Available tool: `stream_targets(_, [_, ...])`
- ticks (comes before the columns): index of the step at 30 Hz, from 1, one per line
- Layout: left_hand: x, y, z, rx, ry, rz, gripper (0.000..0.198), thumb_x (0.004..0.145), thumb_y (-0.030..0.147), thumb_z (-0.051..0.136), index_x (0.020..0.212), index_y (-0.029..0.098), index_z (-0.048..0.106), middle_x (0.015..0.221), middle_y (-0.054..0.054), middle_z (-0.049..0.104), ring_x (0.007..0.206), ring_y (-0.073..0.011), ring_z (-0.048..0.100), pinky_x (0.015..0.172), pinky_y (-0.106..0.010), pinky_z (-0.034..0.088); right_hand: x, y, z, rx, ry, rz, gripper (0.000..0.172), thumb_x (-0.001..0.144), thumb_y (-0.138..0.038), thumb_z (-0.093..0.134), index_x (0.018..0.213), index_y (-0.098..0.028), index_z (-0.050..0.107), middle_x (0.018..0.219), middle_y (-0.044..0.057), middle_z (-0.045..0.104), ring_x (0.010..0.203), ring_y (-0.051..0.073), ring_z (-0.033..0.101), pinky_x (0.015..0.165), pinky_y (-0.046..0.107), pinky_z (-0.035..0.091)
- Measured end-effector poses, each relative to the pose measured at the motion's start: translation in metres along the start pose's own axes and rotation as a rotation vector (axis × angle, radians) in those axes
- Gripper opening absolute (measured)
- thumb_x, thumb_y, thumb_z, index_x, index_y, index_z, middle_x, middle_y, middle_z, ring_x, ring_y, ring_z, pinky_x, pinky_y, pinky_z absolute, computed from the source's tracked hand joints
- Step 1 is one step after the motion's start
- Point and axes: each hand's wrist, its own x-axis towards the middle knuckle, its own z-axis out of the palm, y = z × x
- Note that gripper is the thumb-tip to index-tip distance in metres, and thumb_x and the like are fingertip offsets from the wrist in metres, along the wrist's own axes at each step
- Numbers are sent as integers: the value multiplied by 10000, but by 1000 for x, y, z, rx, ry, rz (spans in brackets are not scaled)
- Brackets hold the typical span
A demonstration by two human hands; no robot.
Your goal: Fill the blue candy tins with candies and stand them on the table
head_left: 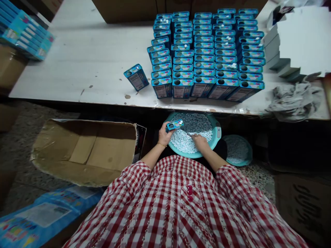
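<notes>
My left hand (163, 135) is closed around a small blue candy tin (175, 124), tilted over the left side of a turquoise basin (216, 137). The tin's top shows a round dark hole and a few white pieces. Small white candies (182, 143) fill the basin, which rests at my lap under the table edge. Low over the candies, my right hand (201, 142) grips a thin metal tool (190, 135), perhaps a scoop; its far end is hard to make out among the candies.
Several rows of blue tins (204, 58) stand on the white table (103, 62), with one separate tin (136, 77) to their left. White cartons (302, 41) and a crumpled cloth (297, 98) lie right. A cardboard box (103, 148) sits left; a smaller basin (249, 153) stands right.
</notes>
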Motion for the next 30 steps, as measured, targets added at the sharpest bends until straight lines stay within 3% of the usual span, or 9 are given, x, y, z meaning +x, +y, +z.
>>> stream_targets(3, [3,1,5,-13,31,-31,410,667,311,688,1029,202,530,943,-21,624,851,-159,600,795,-286,469,4,-4,7,61,-29,-60,400,817,-60,358,1092,-175,626,1100,118,621,1006,196,555,779,250,410])
stream_targets(10, [8,-1,-5,-44,70,-45,417,667,329,681,1025,188,522,931,-26,610,844,-158,592,790,-286,473,6,25,2,289,-92,-100,360,786,-143,471,1096,-168,653,1037,50,677,920,150,613,793,213,448])
stream_targets(13, [8,-1,-8,-38,66,-30,400,668,320,679,1015,189,526,936,-27,608,851,-160,587,806,-291,467,-5,32,-13,470,-56,-97,364,738,-150,498,1054,-182,677,944,32,697,804,155,630,726,245,478])
stream_targets(17, [6,2,0,-3,6,5,371,671,264,671,1011,193,540,950,-33,618,877,-174,587,819,-306,461,-30,30,-55,661,35,-154,323,722,-201,516,981,-174,707,898,42,689,756,162,617,678,256,470])
stream_targets(20, [2,7,9,78,-72,58,354,673,216,659,1012,201,556,1003,-44,621,949,-197,570,862,-328,443,-46,15,-95,545,53,-214,311,751,-219,504,986,-184,705,896,45,687,794,165,611,696,244,447])
stream_targets(24, [-2,12,17,160,-127,127,347,679,186,642,1017,191,566,1034,-56,621,986,-212,547,891,-345,423,-55,-17,-136,153,53,-209,287,784,-215,464,927,-209,713,910,61,691,870,196,606,726,256,414])
stream_targets(30, [0,12,21,213,-157,173,336,683,135,592,1016,178,565,1037,-61,622,993,-216,539,907,-355,410,-55,-60,-160,-232,-49,-113,297,787,-197,415,883,-190,695,889,107,682,835,218,618,651,266,402])
